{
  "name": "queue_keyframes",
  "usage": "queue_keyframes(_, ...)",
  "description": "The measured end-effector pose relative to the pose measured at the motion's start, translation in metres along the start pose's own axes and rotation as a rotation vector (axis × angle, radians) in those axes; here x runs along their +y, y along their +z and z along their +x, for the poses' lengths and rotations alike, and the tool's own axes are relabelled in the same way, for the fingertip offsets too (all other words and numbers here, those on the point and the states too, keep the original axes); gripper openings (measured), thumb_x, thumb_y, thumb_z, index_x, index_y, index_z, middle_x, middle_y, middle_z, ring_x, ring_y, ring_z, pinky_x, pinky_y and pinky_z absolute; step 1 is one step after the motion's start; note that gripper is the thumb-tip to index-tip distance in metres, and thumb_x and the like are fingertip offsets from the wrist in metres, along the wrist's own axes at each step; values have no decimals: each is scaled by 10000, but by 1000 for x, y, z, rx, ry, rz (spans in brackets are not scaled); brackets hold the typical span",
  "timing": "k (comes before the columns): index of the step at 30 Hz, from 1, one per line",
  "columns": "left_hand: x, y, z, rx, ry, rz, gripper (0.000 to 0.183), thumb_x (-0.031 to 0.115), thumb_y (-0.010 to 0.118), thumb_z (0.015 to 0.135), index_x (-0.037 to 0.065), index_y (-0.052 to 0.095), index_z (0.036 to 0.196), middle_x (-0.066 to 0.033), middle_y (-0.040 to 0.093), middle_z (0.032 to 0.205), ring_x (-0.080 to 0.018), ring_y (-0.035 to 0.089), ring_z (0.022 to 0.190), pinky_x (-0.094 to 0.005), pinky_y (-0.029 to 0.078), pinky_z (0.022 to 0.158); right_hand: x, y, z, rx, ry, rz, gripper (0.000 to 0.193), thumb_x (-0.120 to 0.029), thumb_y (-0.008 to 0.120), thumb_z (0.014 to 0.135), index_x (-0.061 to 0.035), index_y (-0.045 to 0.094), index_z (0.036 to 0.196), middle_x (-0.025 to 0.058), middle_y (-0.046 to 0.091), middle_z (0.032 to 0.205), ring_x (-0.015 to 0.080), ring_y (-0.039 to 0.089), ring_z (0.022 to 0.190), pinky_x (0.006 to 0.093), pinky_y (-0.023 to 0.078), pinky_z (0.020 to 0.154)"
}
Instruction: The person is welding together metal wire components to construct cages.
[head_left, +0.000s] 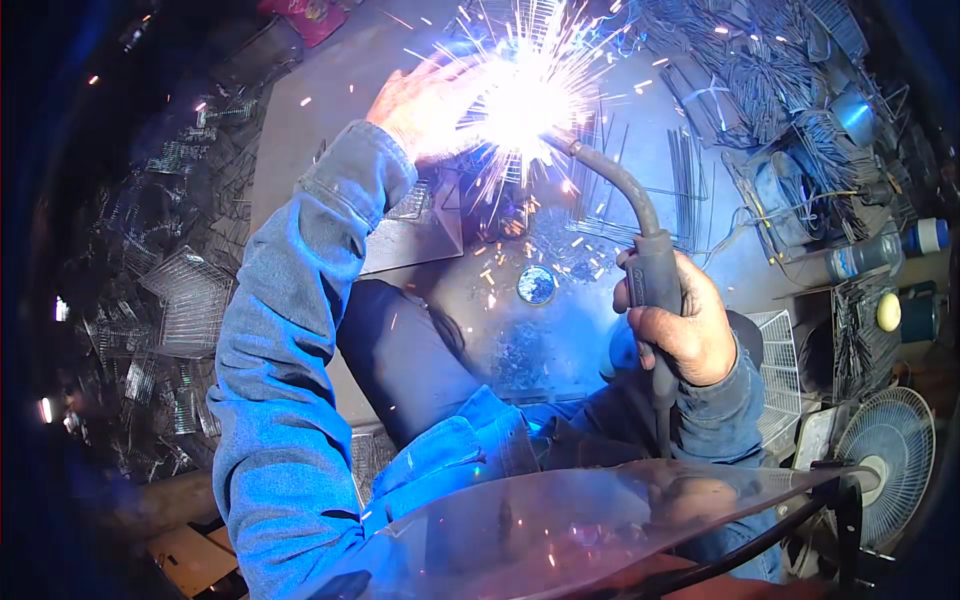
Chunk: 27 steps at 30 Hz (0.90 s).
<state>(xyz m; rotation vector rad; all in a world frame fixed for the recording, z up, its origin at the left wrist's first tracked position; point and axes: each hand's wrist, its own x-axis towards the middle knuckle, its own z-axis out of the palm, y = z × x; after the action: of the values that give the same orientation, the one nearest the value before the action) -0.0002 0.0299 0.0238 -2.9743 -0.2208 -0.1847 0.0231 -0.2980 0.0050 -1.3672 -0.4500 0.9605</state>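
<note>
The step in hand appears to be welding: a white arc [535, 95] flares at the top centre of the frame, throwing sparks in every direction. The right hand [690, 330], right of centre, is wrapped around the handle of a torch [655, 270], thumb across the front and fingers curled behind. The torch's bent neck runs up and left, its tip ending at the edge of the glare.

The left hand [425, 112], upper left of centre, reaches right up to the flare. Its fingers wash out in the light, so whether they pinch, press or merely rest near something cannot be told. The workpiece lies somewhere within that glare at top centre and is mostly hidden; fine wires [543, 14] at the upper edge may belong to it. Beneath is a pale tabletop [330, 110], with loose rods [690, 175] to the right of the arc. Wire baskets [195, 300] sit at the left of the frame.

The next move seems to call for a steady right wrist, with the tip held to the joint, and for the left fingers to keep clear of the arc while the piece stays put.
</note>
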Motion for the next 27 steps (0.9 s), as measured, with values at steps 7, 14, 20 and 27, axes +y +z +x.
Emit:
queue_keyframes(7, -2, 9, 6, 91, 27, -31, 751, 575, 639, 765, 226, 419, 1392, 6, 383, 1470, -280, 310, 1374, -535, 315, 1078, 0, 0, 1, -8, 8, -28, 454, 4, 561, 766, 26, 455, 1206, 90, 582, 889, 112, 527, 529, 248, 434, 450)
queue_keyframes(14, -4, 9, 4, 149, 92, -35, 796, 552, 688, 729, 208, 414, 1392, -54, 380, 1472, -317, 323, 1365, -489, 321, 1087, 13, -10, 2, -28, 1, 49, 425, -11, 573, 760, 14, 478, 1173, 91, 589, 890, 116, 523, 523, 245, 431, 446)
queue_keyframes(20, -9, 3, 3, 158, 185, -85, 899, 399, 814, 616, 201, 411, 1395, -54, 400, 1459, -334, 344, 1354, -455, 351, 1078, 54, -18, 5, 32, 179, 423, 443, -85, 595, 722, 15, 500, 1143, 138, 597, 879, 119, 478, 477, 248, 397, 385)
queue_keyframes(27, -8, 3, 3, 162, 188, -51, 898, 364, 824, 609, 222, 412, 1394, -38, 411, 1455, -327, 340, 1358, -453, 351, 1083, 74, -22, 16, -28, 266, 388, 374, -89, 569, 745, -9, 536, 1109, 101, 607, 935, 130, 522, 585, 258, 419, 444)
